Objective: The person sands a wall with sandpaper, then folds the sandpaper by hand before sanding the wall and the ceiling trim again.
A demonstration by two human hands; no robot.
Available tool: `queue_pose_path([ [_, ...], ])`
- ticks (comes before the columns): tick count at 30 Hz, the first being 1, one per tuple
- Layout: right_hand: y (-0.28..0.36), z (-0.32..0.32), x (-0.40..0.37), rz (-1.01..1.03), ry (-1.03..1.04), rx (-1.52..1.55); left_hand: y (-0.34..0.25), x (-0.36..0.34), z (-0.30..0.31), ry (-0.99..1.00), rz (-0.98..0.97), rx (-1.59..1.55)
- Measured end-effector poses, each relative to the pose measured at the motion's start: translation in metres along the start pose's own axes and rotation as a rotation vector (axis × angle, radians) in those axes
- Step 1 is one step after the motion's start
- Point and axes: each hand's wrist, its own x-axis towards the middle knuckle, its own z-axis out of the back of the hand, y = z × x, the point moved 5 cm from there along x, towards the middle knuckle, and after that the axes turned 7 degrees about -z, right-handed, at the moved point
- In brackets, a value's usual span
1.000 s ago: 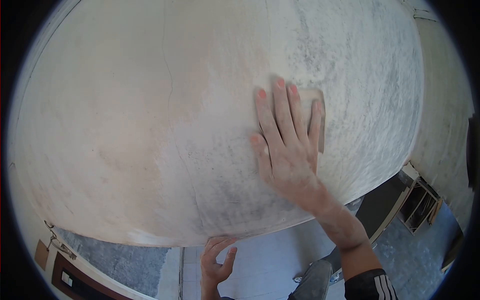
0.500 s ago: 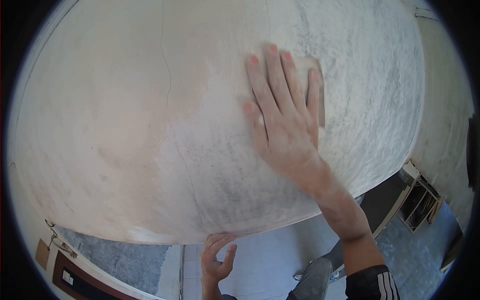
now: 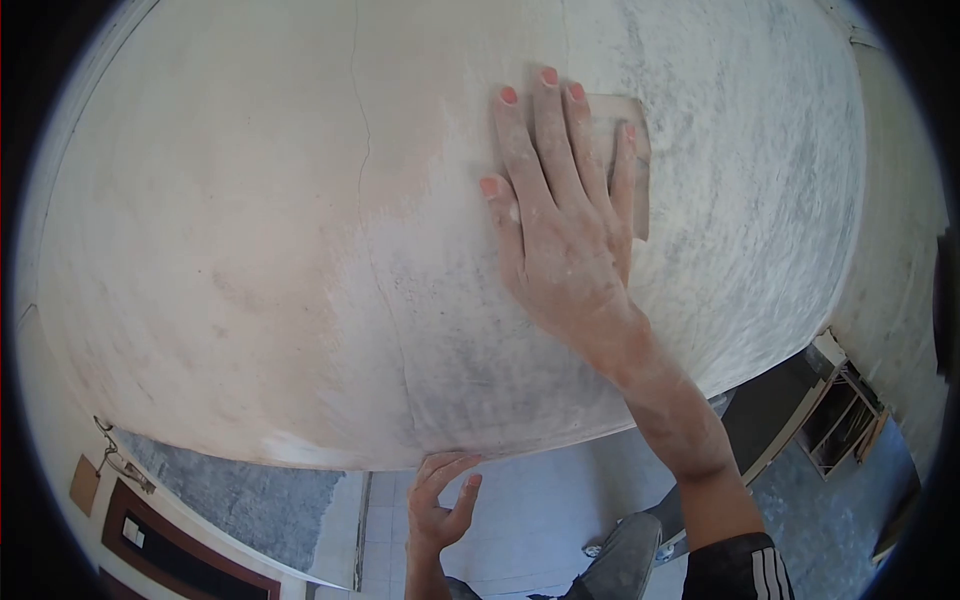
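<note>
My right hand lies flat on a pale plastered wall, fingers stretched upward and dusted white. Under the palm and fingers it presses a thin brownish sheet that looks like sandpaper; its right and top edges stick out past the little finger, and the rest is hidden. Low down, my left hand touches the wall's bottom edge with its fingertips, the thumb standing apart and nothing visible in it. White and grey smeared patches cover the wall's right part, while the left part is beige.
A thin crack runs down the wall. Below its edge are a tiled floor and my leg. A wooden frame stands at lower right. At lower left are loose wires and a dark brown framed panel.
My right hand and the sheet have slid a little left across the wall. The view has tilted slightly, so the wall appears higher and further right. My left hand stays at the bottom edge.
</note>
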Motion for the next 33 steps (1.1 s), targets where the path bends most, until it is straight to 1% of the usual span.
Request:
queue_pose_path([
  [3,0.01,0.003,-0.045,-0.064,0.138,0.013,-0.006,0.003,0.004,0.016,-0.015,0.019],
  [6,0.008,0.002,-0.065,-0.006,0.181,0.035,-0.003,0.001,0.01,0.016,-0.005,0.024],
  [9,0.009,0.008,-0.022,0.046,0.12,0.085,-0.003,-0.001,0.006,0.014,-0.009,0.035],
  [12,0.008,0.005,-0.006,0.051,0.042,0.126,-0.006,0.001,0.003,0.014,-0.055,0.076],
  [14,0.009,0.002,-0.031,0.023,0.091,0.124,-0.007,0.003,0.003,0.023,-0.072,0.086],
  [15,0.009,0.002,-0.044,0.01,0.114,0.124,-0.007,0.002,0.004,0.03,-0.051,0.073],
  [18,0.006,0.002,-0.061,0.042,0.183,0.099,-0.005,0.001,0.006,0.026,-0.015,0.051],
  [21,0.009,0.002,-0.02,0.049,0.076,0.079,-0.005,0.001,0.003,0.012,-0.024,0.061],
  [24,0.011,-0.001,-0.004,0.025,0.025,0.122,-0.004,0.001,0.002,0.009,-0.035,0.079],
  [27,0.02,0.0,-0.046,-0.025,0.137,0.081,-0.003,-0.001,0.005,0.024,-0.015,0.071],
  [29,0.02,-0.001,-0.072,0.016,0.189,0.072,-0.003,-0.001,0.008,0.032,-0.008,0.064],
  [30,0.023,0.0,-0.072,0.04,0.215,0.065,-0.002,-0.001,0.007,0.019,-0.013,0.063],
  [33,0.021,0.001,-0.042,0.064,0.146,0.117,-0.001,-0.003,0.003,0.007,-0.013,0.068],
])
